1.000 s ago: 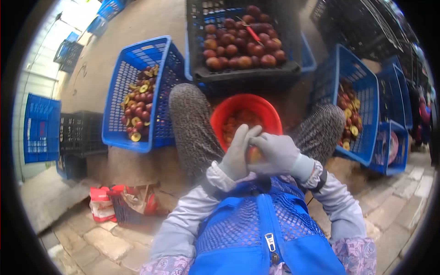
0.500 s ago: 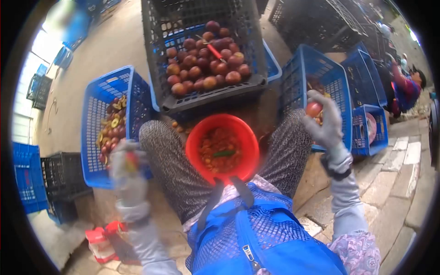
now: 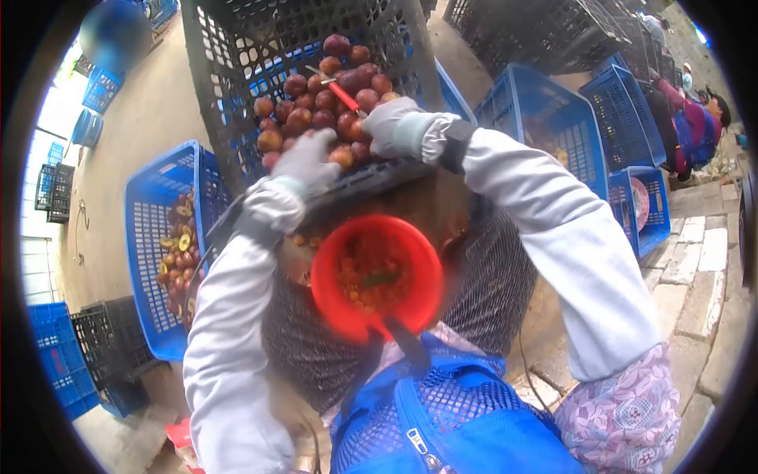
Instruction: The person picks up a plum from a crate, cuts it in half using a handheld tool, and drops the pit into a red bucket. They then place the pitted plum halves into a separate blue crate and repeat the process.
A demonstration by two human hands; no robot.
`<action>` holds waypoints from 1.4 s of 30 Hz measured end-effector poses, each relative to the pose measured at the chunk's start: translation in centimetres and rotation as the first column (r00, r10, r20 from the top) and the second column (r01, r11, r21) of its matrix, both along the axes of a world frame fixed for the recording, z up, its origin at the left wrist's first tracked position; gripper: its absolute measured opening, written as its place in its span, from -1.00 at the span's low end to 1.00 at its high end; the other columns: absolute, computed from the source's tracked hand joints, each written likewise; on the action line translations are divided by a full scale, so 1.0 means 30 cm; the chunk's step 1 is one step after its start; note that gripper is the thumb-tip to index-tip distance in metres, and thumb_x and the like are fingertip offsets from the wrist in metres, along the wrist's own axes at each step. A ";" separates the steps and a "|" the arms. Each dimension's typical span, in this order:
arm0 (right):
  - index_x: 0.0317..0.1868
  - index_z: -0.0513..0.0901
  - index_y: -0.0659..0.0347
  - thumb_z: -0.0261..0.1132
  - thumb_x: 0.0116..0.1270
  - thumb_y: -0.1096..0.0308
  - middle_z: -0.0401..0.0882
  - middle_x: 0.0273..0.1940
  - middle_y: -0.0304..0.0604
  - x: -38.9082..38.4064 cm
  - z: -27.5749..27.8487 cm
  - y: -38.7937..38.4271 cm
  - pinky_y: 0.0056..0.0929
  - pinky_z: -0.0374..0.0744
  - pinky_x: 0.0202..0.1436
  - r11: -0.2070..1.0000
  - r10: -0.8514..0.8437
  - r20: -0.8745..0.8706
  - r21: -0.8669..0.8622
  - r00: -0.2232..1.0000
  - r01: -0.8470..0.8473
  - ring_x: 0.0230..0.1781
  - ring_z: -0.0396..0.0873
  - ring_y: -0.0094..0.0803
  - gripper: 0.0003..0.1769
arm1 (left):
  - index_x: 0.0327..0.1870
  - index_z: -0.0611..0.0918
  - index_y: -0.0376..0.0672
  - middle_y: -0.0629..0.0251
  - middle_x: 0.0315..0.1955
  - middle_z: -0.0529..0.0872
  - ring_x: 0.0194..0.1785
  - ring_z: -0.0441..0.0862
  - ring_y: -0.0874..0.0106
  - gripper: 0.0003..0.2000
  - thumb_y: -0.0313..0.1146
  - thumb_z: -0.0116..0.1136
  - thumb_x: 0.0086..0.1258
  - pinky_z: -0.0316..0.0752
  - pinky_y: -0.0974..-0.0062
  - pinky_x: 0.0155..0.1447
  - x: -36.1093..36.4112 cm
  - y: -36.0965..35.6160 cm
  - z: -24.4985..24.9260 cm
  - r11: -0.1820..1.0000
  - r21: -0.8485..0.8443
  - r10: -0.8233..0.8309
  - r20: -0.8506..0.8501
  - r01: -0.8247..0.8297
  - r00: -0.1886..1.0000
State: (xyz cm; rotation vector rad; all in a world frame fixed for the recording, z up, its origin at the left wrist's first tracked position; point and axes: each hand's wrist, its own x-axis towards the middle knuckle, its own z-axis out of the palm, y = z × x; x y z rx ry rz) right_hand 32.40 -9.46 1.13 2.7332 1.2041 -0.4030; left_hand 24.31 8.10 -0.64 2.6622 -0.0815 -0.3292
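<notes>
Purple-red plums (image 3: 324, 118) fill the low front of a tilted black crate (image 3: 213, 47). My left hand (image 3: 308, 162), in a grey glove, reaches onto the plums at the crate's front edge; its fingers are blurred. Against the plums on the right is my right hand (image 3: 392, 128), also gloved, its fingertips hidden below the palm. Close to my right fingers lies a red-handled knife (image 3: 343, 96) on top of the fruit. Between my knees stands a red bucket (image 3: 426, 272) with wet, reddish-orange bits and a green thing inside.
On the left, a blue crate (image 3: 142, 276) holds cut plum pieces (image 3: 178, 253). Another blue crate (image 3: 580, 110) stands on the right with some fruit in it. More crates lie beyond, with a co-worker (image 3: 699, 130) at far right. Paving bricks (image 3: 679, 268) cover the right floor.
Both hands have moved in from the side crates to the plums in the black crate. The plum in my right hand no longer shows. The view has shifted slightly.
</notes>
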 end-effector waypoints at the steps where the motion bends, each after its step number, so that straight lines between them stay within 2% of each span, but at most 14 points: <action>1: -0.14 0.68 0.07 0.19 0.16 0.13 0.62 -0.13 -0.03 0.046 -0.045 0.004 -0.20 0.54 0.00 0.999 -0.041 -0.017 0.029 0.999 0.042 -0.03 0.58 -0.08 -0.68 | 0.18 0.46 -0.12 -0.03 0.10 0.52 0.16 0.49 0.01 -0.52 -0.16 0.06 0.23 0.39 0.21 0.21 0.066 -0.016 -0.078 0.999 0.037 -0.014 -0.128 0.019 0.992; 9: -0.16 0.68 0.14 0.15 0.20 -0.03 0.66 -0.15 -0.01 0.244 -0.244 0.171 -0.14 0.53 -0.04 0.988 -0.141 0.187 0.087 0.972 0.126 -0.10 0.63 -0.09 -0.56 | 0.13 0.47 -0.20 -0.02 0.06 0.55 0.16 0.50 0.03 -0.49 -0.07 0.14 0.23 0.44 0.24 0.18 0.165 -0.117 -0.281 0.962 0.272 0.039 -0.229 0.026 0.973; 12: -0.11 0.65 0.17 0.16 0.21 0.00 0.63 -0.05 -0.01 0.298 -0.434 0.300 -0.19 0.54 -0.05 0.375 -0.665 -0.324 0.634 0.673 0.676 -0.13 0.65 -0.12 -0.57 | 0.06 0.51 -0.25 0.04 -0.15 0.65 0.02 0.61 0.08 -0.49 -0.06 0.17 0.20 0.51 0.28 0.06 0.199 -0.026 -0.342 0.991 -0.001 0.135 -0.167 -0.137 0.977; 13: -0.09 0.60 0.16 0.18 0.22 0.05 0.62 -0.04 0.00 0.284 -0.416 0.301 -0.19 0.55 -0.04 0.355 -0.643 -0.379 0.622 0.665 0.698 -0.10 0.64 -0.14 -0.60 | -0.02 0.52 -0.15 0.21 -0.33 0.65 -0.27 0.67 0.23 -0.59 -0.08 0.15 0.23 0.57 0.41 -0.17 0.209 0.021 -0.346 0.811 -0.442 0.179 -0.436 -0.383 0.882; 15: -0.04 0.51 0.14 0.22 0.25 0.13 0.59 -0.01 0.01 0.246 -0.323 0.268 -0.21 0.57 -0.02 0.337 -0.585 -0.475 0.595 0.658 0.729 -0.03 0.63 -0.17 -0.64 | 0.12 0.48 -0.20 0.11 -0.12 0.64 -0.31 0.65 0.28 -0.56 -0.07 0.03 0.37 0.58 0.39 -0.27 0.097 0.038 -0.084 0.328 -0.728 0.124 -0.598 -0.602 0.792; 17: -0.01 0.61 0.07 0.26 0.22 0.10 0.59 0.04 -0.12 0.296 -0.280 0.257 -0.20 0.58 -0.01 0.901 -0.362 0.060 0.279 0.930 0.333 0.00 0.62 -0.18 -0.62 | 0.28 0.36 -0.25 0.01 0.06 0.56 -0.23 0.64 0.27 -0.45 -0.05 0.00 0.40 0.59 0.40 -0.20 0.027 0.073 0.006 -0.146 -0.806 -0.168 -0.552 -0.574 0.817; 21: -0.04 0.65 0.19 0.29 0.15 0.12 0.65 -0.04 -0.08 0.264 -0.046 0.161 -0.23 0.57 -0.03 0.823 -0.420 -0.292 0.276 0.859 0.496 0.00 0.63 -0.24 -0.58 | 0.32 0.32 -0.25 -0.03 0.09 0.55 -0.18 0.65 0.26 -0.43 -0.06 -0.01 0.41 0.56 0.44 -0.16 -0.130 0.040 0.081 -0.451 -0.766 -0.180 -0.425 -0.458 0.887; 24: -0.05 0.58 0.22 0.04 0.27 0.36 0.63 -0.38 -0.13 0.194 0.063 0.047 -0.44 0.55 -0.49 0.544 -0.168 -0.839 0.359 0.517 0.758 -0.54 0.60 -0.36 -0.70 | 0.36 0.27 -0.23 -0.03 0.11 0.52 -0.20 0.61 0.26 -0.39 -0.02 -0.02 0.41 0.54 0.42 -0.10 -0.247 -0.025 0.110 -0.594 -0.696 -0.152 -0.395 -0.403 0.906; 26: -0.02 0.48 0.19 0.00 0.33 0.36 0.58 -0.38 -0.21 0.079 0.112 -0.060 -0.66 0.41 -0.60 0.390 0.127 -0.893 0.445 0.432 0.806 -0.64 0.45 -0.59 -0.74 | 0.36 0.27 -0.22 -0.03 0.08 0.54 -0.22 0.60 0.28 -0.39 0.00 -0.02 0.41 0.54 0.42 -0.10 -0.312 -0.059 0.105 -0.646 -0.652 -0.159 -0.394 -0.397 0.905; 34: -0.09 0.50 0.24 0.11 0.18 0.46 0.57 -0.41 -0.25 -0.510 0.318 -0.343 -0.66 0.43 -0.51 0.266 0.151 -0.912 0.410 0.382 0.873 -0.55 0.49 -0.63 -0.74 | 0.21 0.42 -0.22 0.02 -0.08 0.64 -0.40 0.59 0.42 -0.45 0.09 -0.18 0.48 0.50 0.56 -0.37 -0.514 -0.253 0.104 -0.626 -0.654 -0.045 -0.513 -0.425 0.857; 37: -0.03 0.53 0.24 0.29 0.18 0.43 0.63 -0.42 -0.18 -0.648 0.187 -0.302 -0.50 0.58 -0.43 0.304 0.007 -0.467 0.843 0.884 0.443 -0.55 0.61 -0.54 -0.68 | 0.13 0.48 -0.21 0.16 -0.27 0.68 -0.45 0.58 0.47 -0.48 0.09 -0.21 0.49 0.48 0.60 -0.44 -0.569 -0.317 0.113 -0.529 -0.727 -0.029 -0.499 -0.437 0.866; 39: 0.03 0.51 0.22 0.31 0.21 0.38 0.67 -0.31 -0.15 -0.707 0.220 -0.280 -0.46 0.63 -0.33 0.420 0.040 -0.512 0.788 0.858 0.450 -0.42 0.70 -0.45 -0.63 | 0.11 0.50 -0.21 0.23 -0.35 0.67 -0.46 0.58 0.48 -0.48 0.08 -0.24 0.50 0.46 0.60 -0.47 -0.600 -0.352 0.102 -0.527 -0.746 -0.012 -0.473 -0.408 0.881; 40: -0.03 0.54 0.18 0.35 0.14 0.37 0.66 -0.33 -0.18 -0.713 0.199 -0.284 -0.40 0.63 -0.37 0.486 0.062 -0.420 0.805 0.905 0.341 -0.43 0.69 -0.31 -0.63 | 0.09 0.48 -0.27 0.34 -0.44 0.57 -0.52 0.45 0.54 -0.49 0.05 -0.28 0.53 0.30 0.66 -0.50 -0.602 -0.352 0.091 -0.442 -0.849 -0.094 -0.278 -0.290 0.956; 42: -0.08 0.55 0.15 0.38 0.07 0.32 0.64 -0.37 -0.22 -0.710 0.183 -0.303 -0.38 0.62 -0.41 0.607 0.073 -0.059 0.795 0.996 0.003 -0.45 0.67 -0.29 -0.63 | 0.07 0.52 -0.23 0.33 -0.45 0.63 -0.54 0.50 0.54 -0.47 0.08 -0.30 0.52 0.34 0.66 -0.53 -0.627 -0.362 0.085 -0.375 -0.845 -0.026 -0.402 -0.382 0.915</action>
